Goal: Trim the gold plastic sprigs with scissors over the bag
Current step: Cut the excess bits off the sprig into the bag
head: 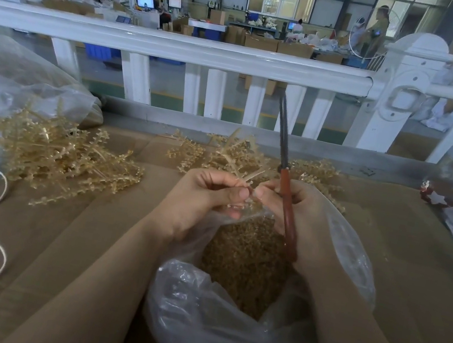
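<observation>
Gold plastic sprig (243, 178) was pinched between thumb and fingertips of the left hand (203, 197), w/ the right hand's (299, 212) thumb and forefinger closed on the same piece just beside them, directly above the open mouth of the bag (223, 334). Scissors (285, 166) were gripped in the right palm, red handle wrapped by curled fingers, blades pointed up and away, apparently closed and clear of the sprig. Risk judged: cut bits could be flicked past the bag rim onto the cardboard if the sprig were let drift beyond the fingers; fingertips, set so close together, could be nicked once blades were brought in.
</observation>
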